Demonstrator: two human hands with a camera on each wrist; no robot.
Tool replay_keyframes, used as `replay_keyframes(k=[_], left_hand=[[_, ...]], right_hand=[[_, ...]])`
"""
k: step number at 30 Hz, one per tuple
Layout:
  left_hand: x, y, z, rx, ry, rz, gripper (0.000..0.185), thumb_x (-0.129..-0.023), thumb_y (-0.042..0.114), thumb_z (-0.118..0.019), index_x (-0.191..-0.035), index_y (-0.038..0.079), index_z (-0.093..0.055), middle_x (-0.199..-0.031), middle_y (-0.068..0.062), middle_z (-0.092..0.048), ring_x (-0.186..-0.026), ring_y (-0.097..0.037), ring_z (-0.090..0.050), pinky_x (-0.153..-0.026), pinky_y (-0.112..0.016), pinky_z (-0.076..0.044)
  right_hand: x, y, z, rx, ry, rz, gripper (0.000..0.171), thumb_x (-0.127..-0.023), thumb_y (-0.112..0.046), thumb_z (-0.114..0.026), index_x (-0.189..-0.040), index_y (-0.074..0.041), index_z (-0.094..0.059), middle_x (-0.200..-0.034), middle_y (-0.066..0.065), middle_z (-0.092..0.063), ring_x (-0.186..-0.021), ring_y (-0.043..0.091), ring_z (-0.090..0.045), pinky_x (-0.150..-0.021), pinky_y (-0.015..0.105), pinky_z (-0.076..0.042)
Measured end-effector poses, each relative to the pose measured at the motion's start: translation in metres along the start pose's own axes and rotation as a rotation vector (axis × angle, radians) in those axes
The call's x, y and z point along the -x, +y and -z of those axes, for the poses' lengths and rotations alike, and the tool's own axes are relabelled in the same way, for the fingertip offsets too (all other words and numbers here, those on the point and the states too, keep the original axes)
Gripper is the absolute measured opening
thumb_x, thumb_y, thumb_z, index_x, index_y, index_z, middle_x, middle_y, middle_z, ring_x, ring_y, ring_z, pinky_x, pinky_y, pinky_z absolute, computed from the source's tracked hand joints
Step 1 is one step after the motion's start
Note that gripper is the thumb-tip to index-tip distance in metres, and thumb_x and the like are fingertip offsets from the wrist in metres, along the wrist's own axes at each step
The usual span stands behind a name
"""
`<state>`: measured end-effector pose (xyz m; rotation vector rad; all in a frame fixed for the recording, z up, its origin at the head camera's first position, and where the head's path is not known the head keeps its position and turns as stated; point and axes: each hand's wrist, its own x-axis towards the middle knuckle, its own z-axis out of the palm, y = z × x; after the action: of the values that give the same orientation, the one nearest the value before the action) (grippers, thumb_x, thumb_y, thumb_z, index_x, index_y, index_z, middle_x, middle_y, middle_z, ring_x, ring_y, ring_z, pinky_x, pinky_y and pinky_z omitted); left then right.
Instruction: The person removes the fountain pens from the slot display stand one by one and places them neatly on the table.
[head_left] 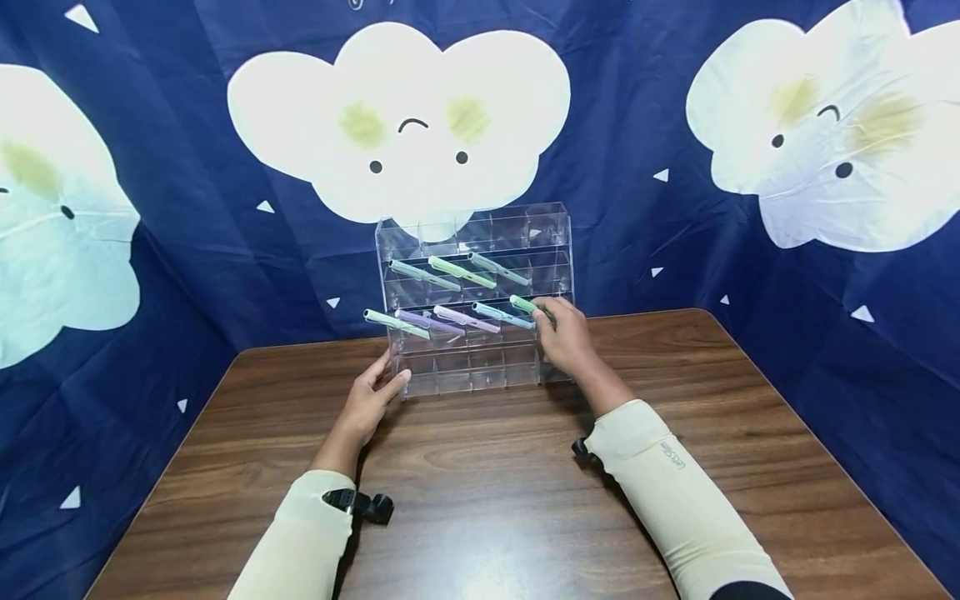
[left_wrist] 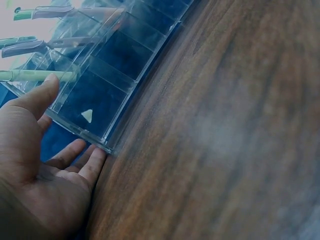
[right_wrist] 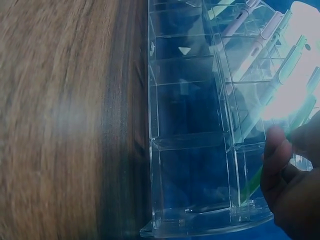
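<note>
A clear tiered pen rack [head_left: 453,382] stands on the table. My right hand [head_left: 564,335] pinches a green pen [head_left: 522,305] at the right end of a lower tier; in the right wrist view its green tip [right_wrist: 253,184] is inside an end compartment. Left of it in that tier slant a blue pen [head_left: 501,315], a pink pen [head_left: 467,319], a purple pen [head_left: 431,322] and a pale green pen [head_left: 397,323]. My left hand [head_left: 367,406] is at the rack's lower left corner, fingertips touching its bottom edge in the left wrist view, thumb raised near the pale green pen [left_wrist: 37,75].
Two grey-green pens, one at the left [head_left: 423,275] and one at the right [head_left: 498,268], flank a bright green pen [head_left: 461,272] on a higher tier. The wooden table [head_left: 480,475] extends toward me. A blue cloth [head_left: 622,250] with white clouds hangs behind.
</note>
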<state>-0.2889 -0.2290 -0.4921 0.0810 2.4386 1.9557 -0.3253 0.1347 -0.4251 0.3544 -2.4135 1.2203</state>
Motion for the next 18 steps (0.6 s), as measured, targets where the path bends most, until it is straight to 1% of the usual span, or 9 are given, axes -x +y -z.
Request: replay_keyframes(k=[1, 3, 5, 8, 10, 13, 16, 17, 18], left_hand=[[0.0006, 0.0004, 0.0004, -0.002, 0.002, 0.006, 0.073, -0.111, 0.026, -0.068, -0.174, 0.022, -0.032, -0.177, -0.016, -0.038, -0.163, -0.033, -0.037, -0.128, -0.036, -0.037], [0.0014, 0.0012, 0.0009, -0.005, 0.002, 0.013, 0.074, -0.11, 0.027, -0.068, -0.174, 0.022, -0.031, -0.176, -0.016, -0.039, -0.163, -0.033, -0.038, -0.126, -0.033, -0.039], [0.0014, 0.0013, 0.001, -0.003, 0.0, 0.015, 0.075, -0.11, 0.027, -0.069, -0.174, 0.023, -0.03, -0.176, -0.017, -0.039, -0.163, -0.034, -0.037, -0.127, -0.035, -0.039], [0.002, 0.0014, 0.0015, 0.0, -0.004, 0.016, 0.075, -0.11, 0.029, -0.069, -0.174, 0.024, -0.03, -0.176, -0.018, -0.039, -0.163, -0.035, -0.038, -0.129, -0.043, -0.037], [0.0025, 0.0015, 0.0018, -0.002, -0.003, 0.024, 0.075, -0.11, 0.03, -0.069, -0.174, 0.026, -0.03, -0.176, -0.018, -0.039, -0.162, -0.035, -0.038, -0.127, -0.041, -0.039], [0.0028, 0.0013, 0.0023, -0.009, 0.0, 0.024, 0.075, -0.11, 0.032, -0.069, -0.174, 0.027, -0.031, -0.175, -0.019, -0.04, -0.161, -0.036, -0.041, -0.118, -0.027, -0.044], [0.0022, 0.0006, 0.002, -0.011, 0.002, 0.015, 0.074, -0.11, 0.031, -0.069, -0.174, 0.026, -0.032, -0.174, -0.019, -0.041, -0.161, -0.036, -0.042, -0.107, -0.014, -0.045], [0.0021, 0.0001, 0.0018, -0.015, 0.003, 0.013, 0.074, -0.11, 0.031, -0.07, -0.174, 0.027, -0.032, -0.175, -0.019, -0.04, -0.161, -0.036, -0.041, -0.107, -0.013, -0.044], [0.002, -0.0003, 0.0017, -0.015, 0.002, 0.01, 0.074, -0.11, 0.031, -0.07, -0.174, 0.027, -0.032, -0.175, -0.018, -0.04, -0.161, -0.036, -0.04, -0.11, -0.015, -0.044]], right_hand=[[0.0, -0.0007, -0.0001, -0.013, -0.003, -0.008, 0.026, -0.114, -0.016, -0.058, -0.132, -0.007, -0.073, -0.117, 0.018, -0.07, -0.082, 0.029, -0.068, -0.068, 0.041, -0.063], [0.0, -0.0017, -0.0002, -0.055, -0.011, -0.029, 0.024, -0.115, -0.017, -0.056, -0.132, -0.007, -0.07, -0.112, 0.018, -0.066, -0.067, 0.026, -0.066, -0.054, 0.038, -0.062], [-0.0004, -0.0024, -0.0003, -0.095, -0.01, -0.044, 0.023, -0.116, -0.017, -0.054, -0.132, -0.007, -0.067, -0.109, 0.019, -0.065, -0.053, 0.021, -0.061, -0.045, 0.037, -0.058], [-0.0017, -0.0029, -0.0007, -0.132, 0.008, -0.051, 0.02, -0.115, -0.015, -0.054, -0.13, -0.006, -0.063, -0.114, 0.022, -0.067, -0.043, 0.015, -0.056, -0.041, 0.035, -0.055], [-0.0026, -0.0037, -0.0006, -0.15, 0.024, -0.047, 0.018, -0.115, -0.013, -0.054, -0.129, -0.005, -0.062, -0.119, 0.023, -0.068, -0.041, 0.013, -0.055, -0.04, 0.034, -0.054], [-0.0033, -0.0057, 0.0003, -0.169, 0.048, -0.031, 0.017, -0.114, -0.012, -0.055, -0.127, -0.004, -0.062, -0.121, 0.023, -0.069, -0.042, 0.013, -0.053, -0.04, 0.033, -0.053], [-0.0036, -0.0087, 0.0016, -0.159, 0.074, -0.003, 0.017, -0.113, -0.012, -0.057, -0.127, -0.004, -0.063, -0.118, 0.022, -0.067, -0.045, 0.015, -0.054, -0.041, 0.032, -0.052], [-0.0032, -0.0097, 0.002, -0.155, 0.083, 0.006, 0.017, -0.112, -0.012, -0.058, -0.126, -0.004, -0.064, -0.118, 0.021, -0.067, -0.046, 0.017, -0.055, -0.041, 0.032, -0.052], [-0.0027, -0.0106, 0.0024, -0.153, 0.091, 0.015, 0.017, -0.112, -0.012, -0.059, -0.126, -0.003, -0.065, -0.118, 0.021, -0.067, -0.048, 0.019, -0.056, -0.041, 0.032, -0.052]])
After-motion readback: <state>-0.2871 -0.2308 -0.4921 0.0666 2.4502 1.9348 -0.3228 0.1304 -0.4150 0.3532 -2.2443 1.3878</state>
